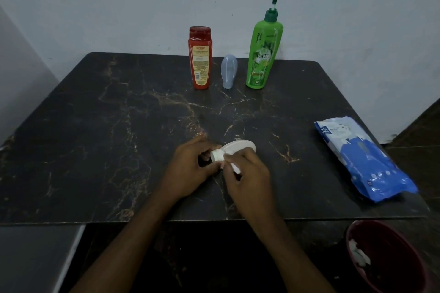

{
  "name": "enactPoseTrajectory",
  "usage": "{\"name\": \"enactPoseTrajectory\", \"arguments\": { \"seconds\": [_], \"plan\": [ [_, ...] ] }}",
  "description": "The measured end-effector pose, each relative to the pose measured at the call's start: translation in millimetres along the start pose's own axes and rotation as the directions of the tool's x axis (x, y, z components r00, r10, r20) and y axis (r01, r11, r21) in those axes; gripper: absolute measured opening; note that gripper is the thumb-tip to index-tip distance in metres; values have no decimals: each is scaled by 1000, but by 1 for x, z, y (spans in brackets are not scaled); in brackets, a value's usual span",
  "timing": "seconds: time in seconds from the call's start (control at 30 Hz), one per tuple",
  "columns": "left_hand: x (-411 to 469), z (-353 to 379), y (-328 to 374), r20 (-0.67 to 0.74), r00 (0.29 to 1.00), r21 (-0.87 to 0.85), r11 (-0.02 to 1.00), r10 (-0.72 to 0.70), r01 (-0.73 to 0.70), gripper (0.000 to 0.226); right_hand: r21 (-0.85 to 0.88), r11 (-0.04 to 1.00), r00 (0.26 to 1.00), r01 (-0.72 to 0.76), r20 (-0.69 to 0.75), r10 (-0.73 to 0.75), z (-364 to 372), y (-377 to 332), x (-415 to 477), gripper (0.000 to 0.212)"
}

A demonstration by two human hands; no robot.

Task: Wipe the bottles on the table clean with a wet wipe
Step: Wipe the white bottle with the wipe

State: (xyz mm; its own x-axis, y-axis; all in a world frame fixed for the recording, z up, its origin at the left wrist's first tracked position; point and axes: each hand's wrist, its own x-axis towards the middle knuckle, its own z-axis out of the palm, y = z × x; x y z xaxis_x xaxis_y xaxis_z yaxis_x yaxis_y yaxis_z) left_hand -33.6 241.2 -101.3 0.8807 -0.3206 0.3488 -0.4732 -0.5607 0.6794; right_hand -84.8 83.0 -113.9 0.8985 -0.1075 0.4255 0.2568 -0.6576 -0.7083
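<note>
**Presently one bottle in hand, three standing at the back**

A small white bottle [239, 147] is held low over the near middle of the counter [119, 150], lying on its side. Its cap end is gripped by the curled fingers of the left hand [188, 169]. A white wet wipe [234, 166] is pinched in the right hand [247, 173] and pressed against the bottle's neck, so wiping is judged to be under way.

Near the far edge, a red bottle [200, 59], a small grey-blue tube [229, 71] and a green pump bottle [262, 54] are stood upright in a row, apart from one another. Whether these have been cleaned cannot be told.

A blue pack of wipes [362, 162] is laid on the right of the counter. White crumpled wipes [357, 254] are seen in a dark red bin [385, 257] below the near right corner, which suggests some wiping is done. The task is judged to be partly complete at most.
</note>
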Motion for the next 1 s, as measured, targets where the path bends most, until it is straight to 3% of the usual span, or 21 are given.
{"name": "enactPoseTrajectory", "arguments": {
  "seconds": [0.27,0.37,0.57,0.83,1.0],
  "plan": [
    [-1,0,-1,6,1000,12,1000,-19,19,40,-31,969,966,-244,-99,240,-35,36,26,13],
    [-1,1,0,2,1000,9,1000,-18,18,39,-60,981,976,-187,-126,178,-28,27,23,13],
    [-1,2,0,7,1000,-7,1000,-18,18,40,7,1000,999,24,-32,-23,-3,-1,6,15],
    [-1,2,-1,17,1000,-10,1000,-14,14,40,-38,975,970,-221,-115,216,-33,30,26,10],
    [-1,3,-1,12,1000,2,1000,-16,16,37,-58,995,994,-84,-70,80,-18,11,17,17]
  ]
}}
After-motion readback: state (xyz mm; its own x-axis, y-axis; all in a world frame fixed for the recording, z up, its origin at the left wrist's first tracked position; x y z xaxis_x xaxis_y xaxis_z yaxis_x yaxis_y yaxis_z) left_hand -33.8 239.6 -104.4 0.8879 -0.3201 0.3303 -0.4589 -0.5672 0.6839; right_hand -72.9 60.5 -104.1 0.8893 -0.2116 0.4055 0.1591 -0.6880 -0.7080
